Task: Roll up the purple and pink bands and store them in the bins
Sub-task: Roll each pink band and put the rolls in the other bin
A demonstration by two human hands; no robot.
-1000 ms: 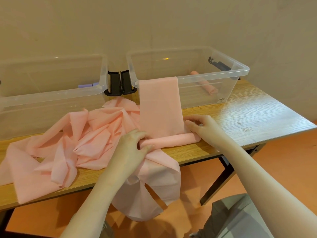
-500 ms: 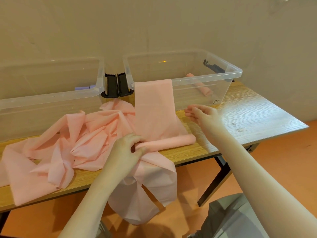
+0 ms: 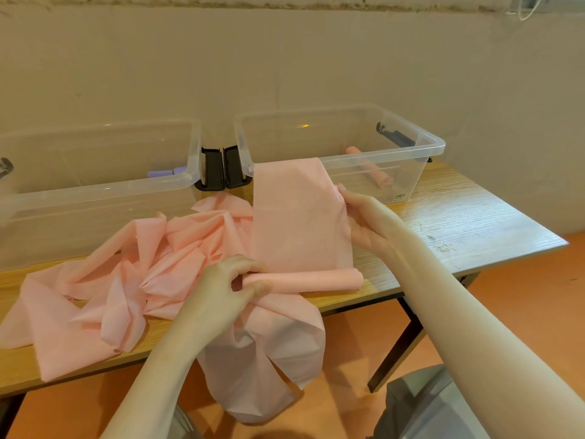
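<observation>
A pink band (image 3: 300, 217) was laid on the wooden table (image 3: 459, 223), its flat stretch running away from the person and draped over the front rim of the right bin (image 3: 424, 147), while its near end was wound into a short roll (image 3: 304, 278) whose long axis ran left to right along the table's front edge. The roll's left end was pinched between the curled thumb and fingers of the left hand (image 3: 221, 289); the flat stretch's right edge was gripped by the right hand (image 3: 367, 220). More pink band was heaped in loose folds to the left, and a length was hung over the table's front edge. A rolled pink band (image 3: 373, 167) was seen inside the right bin, lying slantwise. In the left bin (image 3: 95, 188) a purple roll (image 3: 164, 172) was glimpsed near the right end. Black latches (image 3: 221, 167) were set between the two bins
</observation>
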